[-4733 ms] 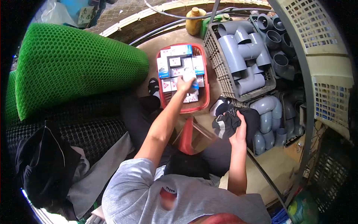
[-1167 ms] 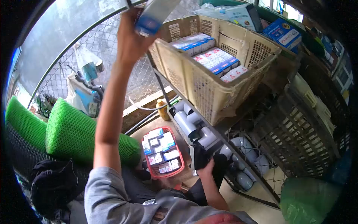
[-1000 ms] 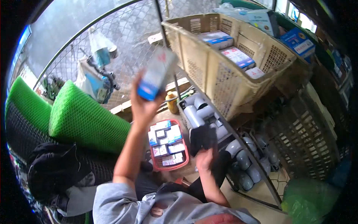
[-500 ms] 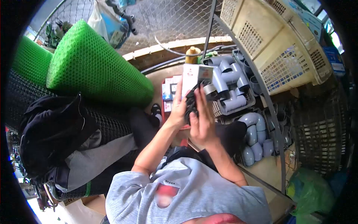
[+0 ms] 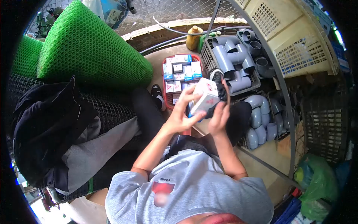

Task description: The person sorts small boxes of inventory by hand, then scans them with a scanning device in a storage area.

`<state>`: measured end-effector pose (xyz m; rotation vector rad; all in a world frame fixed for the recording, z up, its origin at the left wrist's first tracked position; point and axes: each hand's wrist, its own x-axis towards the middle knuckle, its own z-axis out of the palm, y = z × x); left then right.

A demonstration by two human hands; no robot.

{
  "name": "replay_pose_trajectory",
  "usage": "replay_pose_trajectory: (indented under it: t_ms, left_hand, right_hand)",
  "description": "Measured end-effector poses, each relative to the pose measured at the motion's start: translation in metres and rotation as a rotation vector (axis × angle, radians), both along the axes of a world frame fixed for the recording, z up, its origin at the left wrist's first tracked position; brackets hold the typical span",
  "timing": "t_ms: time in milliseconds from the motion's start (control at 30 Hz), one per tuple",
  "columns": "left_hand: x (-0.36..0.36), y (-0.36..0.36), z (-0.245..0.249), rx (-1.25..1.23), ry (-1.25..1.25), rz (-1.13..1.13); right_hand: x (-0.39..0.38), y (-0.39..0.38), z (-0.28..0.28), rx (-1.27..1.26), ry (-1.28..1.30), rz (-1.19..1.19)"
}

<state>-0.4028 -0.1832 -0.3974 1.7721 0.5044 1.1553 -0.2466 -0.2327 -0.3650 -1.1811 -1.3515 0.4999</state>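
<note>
My left hand (image 5: 181,116) grips a white box (image 5: 206,96) with red print, its thumb below and its fingers over the near left side. Beside the box, my right hand (image 5: 219,116) holds a dark, crumpled bundle (image 5: 221,92); its exact kind is not clear. Part of that bundle lies behind the box. Just beyond the hands, a red basket (image 5: 164,84) on the floor holds several small white and blue boxes (image 5: 178,68).
Grey pipe fittings (image 5: 225,59) fill crates on the right. A yellow bottle (image 5: 193,37) stands at the back. Green mesh rolls (image 5: 97,56) and a dark jacket (image 5: 48,127) lie left. A metal bar (image 5: 285,97) runs along the right, by a cream crate (image 5: 298,37).
The white box has tilted and come lower, with my left hand now around it. The dark bundle has shifted to the right side with my right hand. The view shows more of the red basket.
</note>
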Motion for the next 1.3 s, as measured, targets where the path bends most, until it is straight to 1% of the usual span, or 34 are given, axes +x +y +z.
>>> replay_pose_trajectory:
  t_ms: [33,67,133,200,267,333,400,433,467,533,600,667,700,733,800,833,867,900,933,967,1000,1033,1067,1100,1133,1200,1233,1267,1300]
  left_hand:
    - [-0.002,-0.007,0.001,-0.035,0.016,0.004]
    - [-0.003,-0.009,0.003,-0.018,0.027,-0.019]
    - [-0.015,-0.004,0.005,0.052,0.171,0.033]
    - [-0.029,0.009,0.001,0.172,0.340,0.114]
    - [-0.030,0.005,-0.013,0.219,0.356,0.170]
    - [-0.023,-0.014,-0.021,0.142,0.362,0.225]
    - [-0.023,-0.026,-0.009,0.207,0.443,0.171]
    - [-0.026,-0.024,-0.012,0.207,0.456,0.179]
    - [-0.031,-0.020,-0.016,0.207,0.469,0.186]
    - [-0.035,-0.006,-0.025,0.123,0.449,0.311]
    - [-0.036,-0.003,-0.025,0.139,0.478,0.354]
    - [-0.030,-0.014,-0.018,0.203,0.483,0.262]
    - [-0.026,-0.020,-0.012,0.244,0.477,0.202]
    - [-0.024,-0.021,-0.006,0.229,0.457,0.142]
    - [-0.028,-0.012,-0.014,0.211,0.434,0.170]
    - [-0.026,-0.010,-0.018,0.120,0.395,0.229]
    - [-0.028,-0.007,-0.023,0.099,0.430,0.276]
    - [-0.027,-0.004,-0.023,0.058,0.398,0.305]
    - [-0.024,-0.003,-0.023,0.012,0.367,0.334]
    - [-0.023,-0.004,-0.025,0.013,0.361,0.315]
    - [-0.020,-0.008,-0.029,0.010,0.362,0.314]
    - [-0.015,-0.011,-0.032,-0.138,0.226,0.266]
    - [-0.011,-0.012,-0.034,-0.280,0.089,0.215]
    - [-0.009,-0.014,-0.021,-0.394,0.015,0.132]
    - [-0.005,-0.015,-0.016,-0.389,0.018,0.130]
    - [0.005,-0.012,-0.010,-0.508,-0.285,0.065]
    - [0.008,-0.011,-0.009,-0.496,-0.260,0.057]
    - [0.010,-0.009,-0.007,-0.493,-0.259,0.051]
    - [0.012,-0.006,-0.003,-0.389,-0.103,0.025]
  right_hand:
    - [0.002,0.009,0.008,0.048,0.108,0.012]
    - [0.004,0.014,0.011,0.098,0.216,0.027]
    - [0.008,0.016,0.006,-0.092,0.061,0.067]
    - [-0.001,0.010,0.000,-0.094,-0.126,0.071]
    - [-0.005,0.005,-0.003,-0.136,-0.215,0.078]
    - [0.005,0.006,-0.012,-0.171,-0.212,0.101]
    - [0.017,0.008,-0.022,-0.391,0.126,0.265]
    - [0.016,0.007,-0.026,-0.401,0.134,0.250]
    - [0.008,0.003,-0.029,-0.364,0.031,0.179]
    - [-0.003,-0.003,-0.025,-0.271,-0.148,0.126]
    - [-0.004,-0.004,-0.027,-0.260,-0.138,0.121]
    - [0.008,-0.001,-0.027,-0.337,0.031,0.144]
    - [0.013,0.000,-0.031,-0.322,0.098,0.149]
    - [0.015,-0.004,-0.031,-0.343,0.120,0.147]
    - [0.010,-0.013,-0.025,-0.278,-0.046,0.056]
    - [0.008,-0.017,-0.020,-0.258,-0.042,0.061]
    - [0.011,-0.021,-0.022,-0.215,-0.064,0.067]
    - [0.014,-0.025,-0.010,-0.350,-0.026,0.053]
    - [0.019,-0.028,-0.011,-0.385,0.006,-0.011]
    - [0.024,-0.031,-0.011,-0.418,0.040,-0.075]
    - [0.029,-0.029,-0.031,-0.346,0.067,-0.185]
    - [0.035,-0.021,-0.042,-0.293,0.150,-0.262]
    - [0.041,-0.017,-0.049,-0.255,0.214,-0.281]
    - [0.040,-0.012,-0.050,-0.234,0.324,-0.246]
    - [0.039,-0.009,-0.051,-0.213,0.433,-0.211]
    - [0.036,-0.005,-0.062,-0.215,0.591,0.003]
    - [0.025,-0.003,-0.050,-0.150,0.649,0.094]
    - [0.014,-0.004,-0.054,-0.107,0.769,0.141]
    - [0.006,-0.005,-0.060,-0.123,0.777,0.179]
